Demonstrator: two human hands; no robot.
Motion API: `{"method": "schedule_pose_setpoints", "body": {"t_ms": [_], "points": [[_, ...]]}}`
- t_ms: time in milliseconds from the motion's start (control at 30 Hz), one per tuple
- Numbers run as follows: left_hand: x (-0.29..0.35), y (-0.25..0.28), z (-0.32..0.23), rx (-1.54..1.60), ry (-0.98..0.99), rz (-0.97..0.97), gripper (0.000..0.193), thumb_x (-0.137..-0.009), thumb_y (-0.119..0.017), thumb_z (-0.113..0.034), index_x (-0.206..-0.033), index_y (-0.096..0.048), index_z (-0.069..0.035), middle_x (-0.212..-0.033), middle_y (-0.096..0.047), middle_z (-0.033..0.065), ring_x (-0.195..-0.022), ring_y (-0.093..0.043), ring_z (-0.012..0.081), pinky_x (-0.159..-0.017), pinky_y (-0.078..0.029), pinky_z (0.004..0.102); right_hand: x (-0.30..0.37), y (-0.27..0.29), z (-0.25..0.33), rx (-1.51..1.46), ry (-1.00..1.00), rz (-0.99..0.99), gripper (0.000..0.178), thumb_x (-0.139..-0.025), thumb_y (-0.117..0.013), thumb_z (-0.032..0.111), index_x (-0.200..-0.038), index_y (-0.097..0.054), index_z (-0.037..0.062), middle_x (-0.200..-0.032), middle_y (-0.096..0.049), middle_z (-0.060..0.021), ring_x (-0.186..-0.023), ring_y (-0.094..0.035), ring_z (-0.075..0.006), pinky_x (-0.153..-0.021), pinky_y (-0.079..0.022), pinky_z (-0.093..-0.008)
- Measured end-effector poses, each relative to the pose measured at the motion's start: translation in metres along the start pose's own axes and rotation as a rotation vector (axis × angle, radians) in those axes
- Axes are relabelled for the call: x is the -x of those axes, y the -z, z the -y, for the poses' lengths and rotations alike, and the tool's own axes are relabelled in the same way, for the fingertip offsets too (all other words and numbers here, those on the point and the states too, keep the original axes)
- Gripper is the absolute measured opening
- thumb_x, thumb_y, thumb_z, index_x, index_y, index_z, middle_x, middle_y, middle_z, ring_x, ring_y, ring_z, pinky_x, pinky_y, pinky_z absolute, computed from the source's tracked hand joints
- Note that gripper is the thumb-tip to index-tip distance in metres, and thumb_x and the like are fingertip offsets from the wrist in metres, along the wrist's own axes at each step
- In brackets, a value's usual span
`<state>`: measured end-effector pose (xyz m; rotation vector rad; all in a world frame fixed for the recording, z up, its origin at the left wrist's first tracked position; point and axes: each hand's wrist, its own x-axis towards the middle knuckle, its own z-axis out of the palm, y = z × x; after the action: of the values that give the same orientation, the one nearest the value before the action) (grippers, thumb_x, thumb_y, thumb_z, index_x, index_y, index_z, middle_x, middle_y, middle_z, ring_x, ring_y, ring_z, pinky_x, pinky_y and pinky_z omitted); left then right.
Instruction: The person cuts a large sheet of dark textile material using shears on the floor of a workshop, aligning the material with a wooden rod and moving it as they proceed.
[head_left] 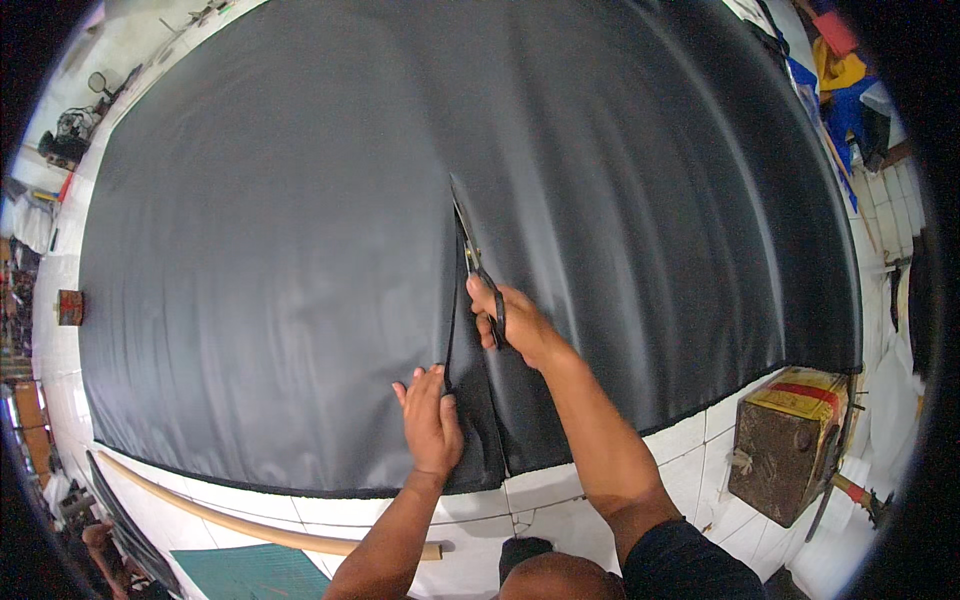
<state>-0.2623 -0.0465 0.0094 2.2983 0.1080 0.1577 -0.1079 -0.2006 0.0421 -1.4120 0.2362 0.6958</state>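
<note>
A large black sheet that looks like leatherette (pixel 270 240) is spread over a white tiled surface. A slit runs from its near edge up toward the middle. My right hand (pixel 513 322) is closed round the black handles of a pair of scissors (pixel 470 250), whose metal blades sit at the far end of the slit and point away from me. My left hand (pixel 431 425) lies on the sheet just left of the slit, fingers stretched out and thumb apart, close to the near edge. Between the two cut edges a darker strip of black material shows.
A worn box (pixel 785 445) with a yellow and red top stands at the sheet's near right corner. A long tan pole (pixel 230 522) and a green mat (pixel 245 572) lie at the near left. A small reddish tin (pixel 70 308) stands by the left edge. Coloured cloths (pixel 845 85) lie far right.
</note>
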Motion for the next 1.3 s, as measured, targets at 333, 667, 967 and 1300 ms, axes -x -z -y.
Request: {"method": "schedule_pose_setpoints", "body": {"t_ms": [333,667,967,1300], "points": [[-0.004,-0.001,-0.027,-0.361,-0.187,0.178,0.066,-0.075,-0.075,-0.048,-0.133,-0.056,-0.022,-0.14,-0.043,0.0208,-0.132,-0.038,0.0431,-0.11,-0.019,0.0664,-0.054,-0.015,0.028,0.103,-0.035,-0.17,0.057,-0.089,-0.059,0.062,-0.07,-0.052,0.0089,-0.057,-0.048,-0.0003,-0.048,-0.05,-0.0124,-0.046,-0.04,-0.0291],[-0.006,-0.003,-0.024,-0.441,-0.232,0.278,0.067,-0.076,-0.067,-0.063,-0.133,-0.058,-0.03,-0.142,-0.043,0.0198,-0.133,-0.036,0.0432,-0.11,-0.021,0.0652,-0.059,-0.022,0.015,0.17,0.087,-0.265,0.058,-0.09,-0.061,0.058,-0.061,-0.048,0.0093,-0.049,-0.044,-0.0016,-0.043,-0.048,-0.0134,-0.042,-0.04,-0.0315],[-0.004,-0.008,-0.021,-0.441,-0.254,0.24,0.066,-0.075,-0.068,-0.064,-0.132,-0.059,-0.031,-0.142,-0.044,0.0182,-0.134,-0.036,0.0406,-0.111,-0.022,0.0641,-0.118,-0.016,0.054,0.101,0.063,-0.279,0.061,-0.085,-0.062,0.064,-0.071,-0.052,0.0055,-0.056,-0.049,-0.0045,-0.046,-0.05,-0.0164,-0.045,-0.04,-0.0319],[-0.006,-0.007,-0.021,-0.463,-0.236,0.268,0.07,-0.074,-0.069,-0.065,-0.135,-0.056,-0.033,-0.139,-0.045,0.0174,-0.132,-0.037,0.0411,-0.109,-0.024,0.0642,-0.193,-0.008,0.109,0.022,0.128,-0.24,0.054,-0.085,-0.068,0.057,-0.073,-0.056,0.0056,-0.058,-0.049,-0.0007,-0.047,-0.048,-0.0125,-0.045,-0.039,-0.0283]]}}
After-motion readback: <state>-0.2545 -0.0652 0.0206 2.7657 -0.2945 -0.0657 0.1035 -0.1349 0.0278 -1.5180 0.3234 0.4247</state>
